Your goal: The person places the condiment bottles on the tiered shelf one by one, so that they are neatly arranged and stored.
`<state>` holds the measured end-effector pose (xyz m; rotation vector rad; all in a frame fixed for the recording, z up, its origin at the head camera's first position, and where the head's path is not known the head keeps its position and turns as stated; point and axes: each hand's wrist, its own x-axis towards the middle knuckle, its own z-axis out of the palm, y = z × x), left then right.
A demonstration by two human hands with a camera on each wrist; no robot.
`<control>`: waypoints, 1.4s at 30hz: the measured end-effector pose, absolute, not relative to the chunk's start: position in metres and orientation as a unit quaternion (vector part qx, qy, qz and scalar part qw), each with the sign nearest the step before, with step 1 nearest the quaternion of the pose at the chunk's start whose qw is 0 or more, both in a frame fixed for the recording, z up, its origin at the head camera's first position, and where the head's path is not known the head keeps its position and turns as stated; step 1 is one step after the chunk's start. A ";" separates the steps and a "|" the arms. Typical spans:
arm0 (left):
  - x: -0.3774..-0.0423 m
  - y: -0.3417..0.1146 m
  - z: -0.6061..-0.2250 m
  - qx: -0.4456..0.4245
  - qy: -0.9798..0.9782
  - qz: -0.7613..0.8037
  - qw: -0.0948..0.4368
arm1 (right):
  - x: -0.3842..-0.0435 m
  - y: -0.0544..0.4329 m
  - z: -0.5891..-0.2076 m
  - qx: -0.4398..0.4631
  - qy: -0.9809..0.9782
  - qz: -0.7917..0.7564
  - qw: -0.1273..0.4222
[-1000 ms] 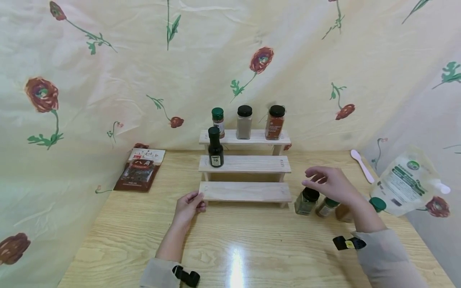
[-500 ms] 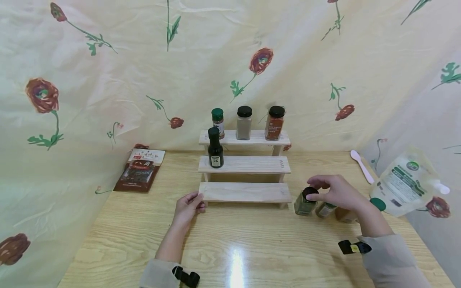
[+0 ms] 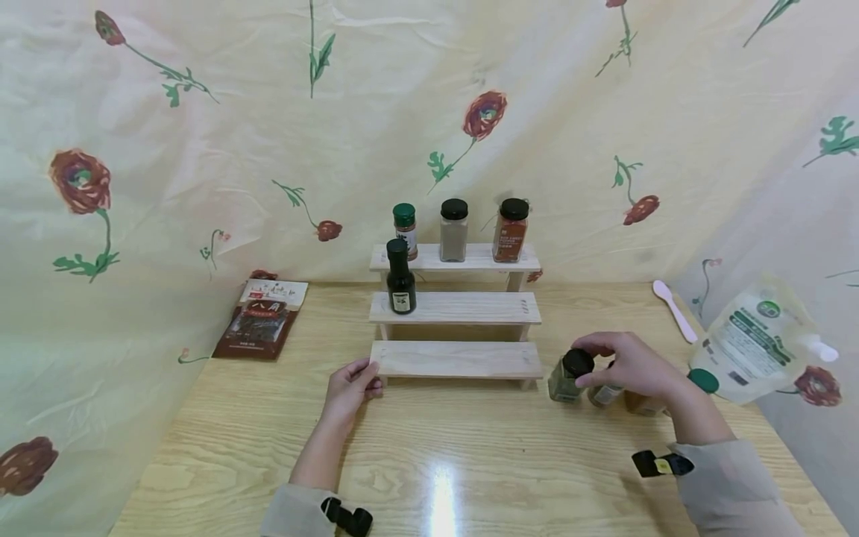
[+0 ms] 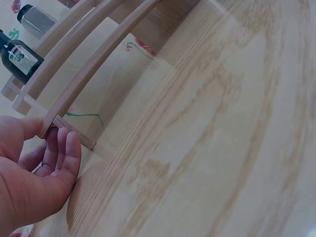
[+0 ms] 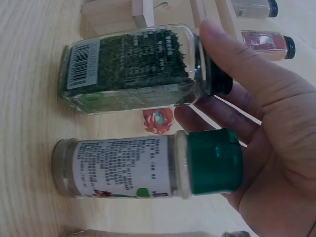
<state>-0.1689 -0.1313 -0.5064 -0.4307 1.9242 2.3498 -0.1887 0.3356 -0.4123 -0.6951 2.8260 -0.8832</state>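
My left hand (image 3: 349,388) pinches the left end of the lowest shelf of a three-step wooden rack (image 3: 456,358); in the left wrist view the thumb (image 4: 32,127) lies on top with fingers below. To the rack's right, my right hand (image 3: 627,365) holds the black cap of a square glass jar of dried green herbs (image 3: 565,382) between thumb and fingers. The jar (image 5: 133,69) stands upright on the table. Close beside it, partly under the hand, is a round spice bottle (image 5: 123,168) with a green cap and white label.
The top shelf carries a green-capped bottle (image 3: 406,231), a pale-powder jar (image 3: 453,235) and a red spice jar (image 3: 511,235). A dark bottle (image 3: 401,287) stands on the middle shelf. A brown packet (image 3: 258,321) lies left; a spoon (image 3: 674,312) and a pouch (image 3: 748,343) lie right.
My right hand has come down from above the herb jar and taken hold of its black cap. The left hand stays on the rack's lowest shelf.
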 end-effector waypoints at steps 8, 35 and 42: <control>-0.169 -0.132 -0.509 -0.137 0.627 0.766 0.035 | -0.189 0.335 -0.418 -0.235 0.925 -0.297 0.034; -0.169 -0.133 -0.507 -0.136 0.631 0.763 0.042 | -0.200 0.307 -0.381 -0.199 0.907 -0.356 -0.107; -0.170 -0.134 -0.508 -0.134 0.632 0.762 0.041 | -0.212 0.289 -0.369 -0.214 0.886 -0.382 -0.151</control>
